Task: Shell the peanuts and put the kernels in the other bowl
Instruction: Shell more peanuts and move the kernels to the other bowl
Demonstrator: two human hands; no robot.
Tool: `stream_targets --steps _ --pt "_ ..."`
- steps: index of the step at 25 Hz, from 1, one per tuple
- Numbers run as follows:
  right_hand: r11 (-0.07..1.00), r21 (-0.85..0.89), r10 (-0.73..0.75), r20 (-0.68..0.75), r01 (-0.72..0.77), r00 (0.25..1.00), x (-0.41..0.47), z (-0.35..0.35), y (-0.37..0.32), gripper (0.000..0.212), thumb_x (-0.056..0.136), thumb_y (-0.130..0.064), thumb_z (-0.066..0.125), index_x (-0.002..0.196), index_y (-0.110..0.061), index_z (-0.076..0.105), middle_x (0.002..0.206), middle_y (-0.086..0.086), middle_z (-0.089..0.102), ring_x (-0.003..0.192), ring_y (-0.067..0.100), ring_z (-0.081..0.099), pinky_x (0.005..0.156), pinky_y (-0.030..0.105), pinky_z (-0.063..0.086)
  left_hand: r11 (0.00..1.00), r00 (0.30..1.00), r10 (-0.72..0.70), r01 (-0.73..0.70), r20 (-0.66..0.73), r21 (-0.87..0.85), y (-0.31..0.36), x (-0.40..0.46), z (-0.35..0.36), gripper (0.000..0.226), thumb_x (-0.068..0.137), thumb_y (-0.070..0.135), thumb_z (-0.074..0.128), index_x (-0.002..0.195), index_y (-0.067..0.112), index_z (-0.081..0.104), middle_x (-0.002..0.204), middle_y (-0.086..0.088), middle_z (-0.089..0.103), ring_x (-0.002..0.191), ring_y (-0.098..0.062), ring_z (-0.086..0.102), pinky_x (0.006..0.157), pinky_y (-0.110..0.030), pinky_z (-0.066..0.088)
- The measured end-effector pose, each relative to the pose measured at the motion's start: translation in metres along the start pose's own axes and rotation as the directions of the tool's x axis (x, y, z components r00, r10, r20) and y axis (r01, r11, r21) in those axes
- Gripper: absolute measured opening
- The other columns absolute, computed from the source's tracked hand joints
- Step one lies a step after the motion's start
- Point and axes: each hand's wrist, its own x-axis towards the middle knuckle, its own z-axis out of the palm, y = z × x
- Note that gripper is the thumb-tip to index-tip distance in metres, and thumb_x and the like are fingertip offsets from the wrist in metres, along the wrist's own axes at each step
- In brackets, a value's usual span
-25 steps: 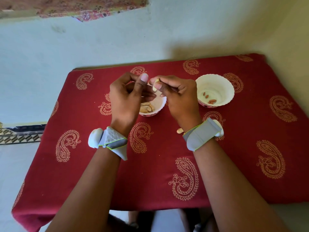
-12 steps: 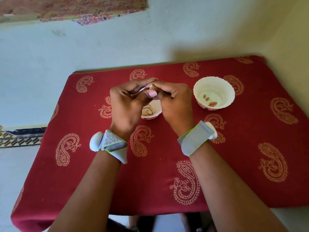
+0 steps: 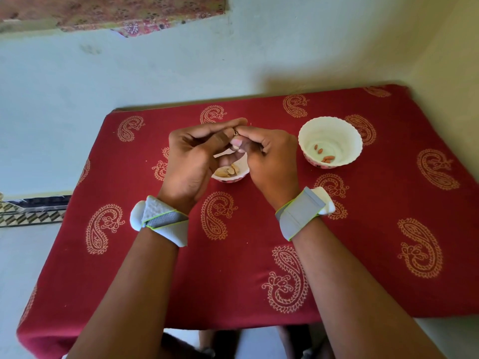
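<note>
My left hand (image 3: 193, 154) and my right hand (image 3: 269, 154) meet fingertip to fingertip above a small white bowl (image 3: 239, 176). Both pinch one peanut (image 3: 235, 133), of which only a small brown bit shows between the fingers. The small bowl holds pale peanuts in their shells (image 3: 228, 171) and is half hidden by my hands. To the right stands a larger white scalloped bowl (image 3: 329, 125) with several reddish kernels (image 3: 327, 158) on its bottom.
A red cloth with paisley print (image 3: 233, 255) covers the small table. A pale wall runs close behind the table and along its right side. A grey band sits on each wrist. At the left edge lies patterned floor.
My hands have drawn closer together and sunk toward the small bowl. The pale shell seen between the fingers a second ago is now mostly hidden by the fingertips.
</note>
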Motion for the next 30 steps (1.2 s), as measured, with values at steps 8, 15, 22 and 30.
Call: stream_targets --steps 8,15,22,30 --pt "0.991 -0.119 -0.058 0.047 0.063 0.997 0.000 0.001 0.001 0.022 0.087 0.014 0.065 0.072 -0.001 0.071 0.058 -0.024 0.050 0.055 -0.011 0.053 0.062 0.001 0.033 0.997 0.996 -0.069 0.071 -0.052 0.041 0.010 0.000 -0.002 0.010 0.090 -0.014 0.061 0.094 -0.010 0.070 0.114 -0.026 0.074 0.109 -0.046 0.071 0.093 -0.064 0.056" --pt "0.989 -0.131 -0.065 0.075 0.074 0.995 -0.002 0.002 -0.005 0.014 0.087 0.007 0.069 0.085 0.000 0.081 0.075 0.011 0.079 0.065 0.024 0.071 0.060 0.031 0.051 0.975 0.990 -0.016 0.046 -0.139 0.219 0.013 0.002 -0.004 0.016 0.079 -0.012 0.065 0.071 -0.001 0.072 0.093 -0.019 0.079 0.096 -0.035 0.077 0.079 -0.058 0.063" --pt "0.989 -0.135 -0.060 0.035 0.064 0.998 -0.001 0.000 -0.008 0.015 0.080 0.013 0.072 0.084 0.002 0.081 0.077 0.011 0.080 0.066 0.013 0.071 0.063 0.011 0.048 0.962 0.979 0.019 0.037 -0.201 0.271 0.013 -0.001 0.002 0.015 0.074 -0.014 0.071 0.072 0.000 0.076 0.081 -0.011 0.080 0.083 -0.028 0.080 0.074 -0.057 0.064" --pt "0.982 -0.184 -0.059 -0.071 0.045 0.996 -0.004 -0.001 -0.008 0.020 0.076 0.019 0.068 0.078 0.002 0.079 0.067 0.012 0.076 0.057 0.008 0.059 0.062 -0.001 0.033 0.961 0.970 0.051 0.016 -0.236 0.275 0.015 -0.002 0.020 0.011 0.066 -0.003 0.073 0.074 -0.011 0.072 0.085 -0.015 0.080 0.078 -0.030 0.080 0.070 -0.055 0.065"
